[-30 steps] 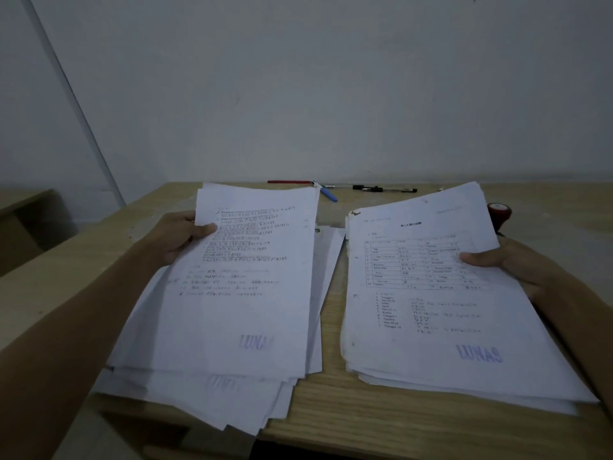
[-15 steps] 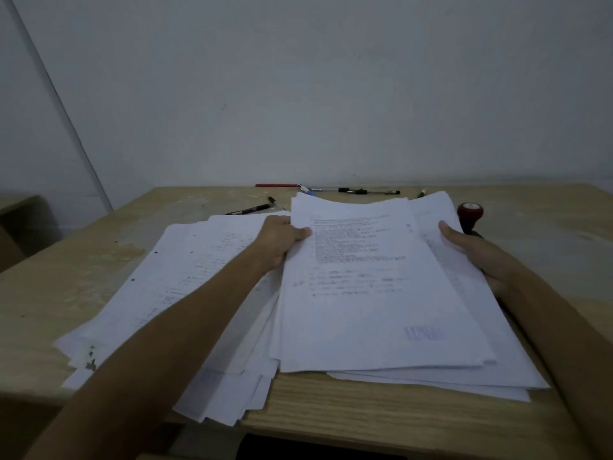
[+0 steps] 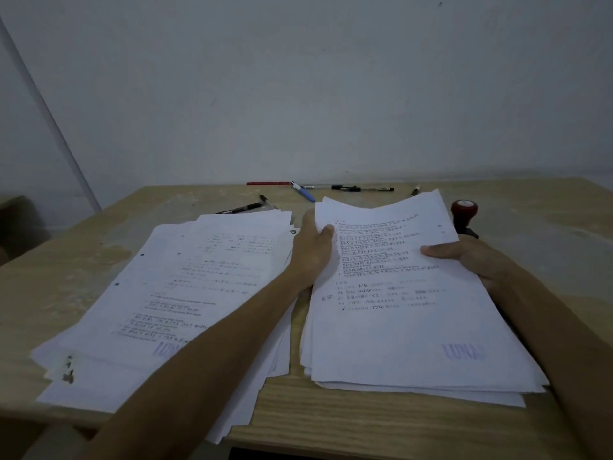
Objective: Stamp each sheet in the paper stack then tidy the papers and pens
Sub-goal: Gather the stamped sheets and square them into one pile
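Left hand (image 3: 313, 250), centre of the frame: grips the left edge of the right paper stack (image 3: 408, 313), thumb laid over the top sheet, fingers hidden beneath.

Right hand (image 3: 464, 257), right of centre: holds the same stack at its right edge, thumb on the top sheet, fingers tucked under.

Right paper stack, lower right of the frame: printed sheets, far edge lifted and bowed, near edge resting on the table (image 3: 331, 423). A blue stamp mark (image 3: 462, 352) shows at the lower right corner of the top sheet.

Left paper stack (image 3: 172, 303), lower left: loose, fanned sheets lying flat, the near corner overhanging the table edge; the left forearm crosses above it.

Stamp (image 3: 464, 212), upper right of the right stack: red knob, upright, just behind the right hand.

Pens (image 3: 331, 189), top centre, along the far edge of the table: several, red, blue and black, scattered; one black pen (image 3: 240, 209) lies touching the far edge of the left stack.
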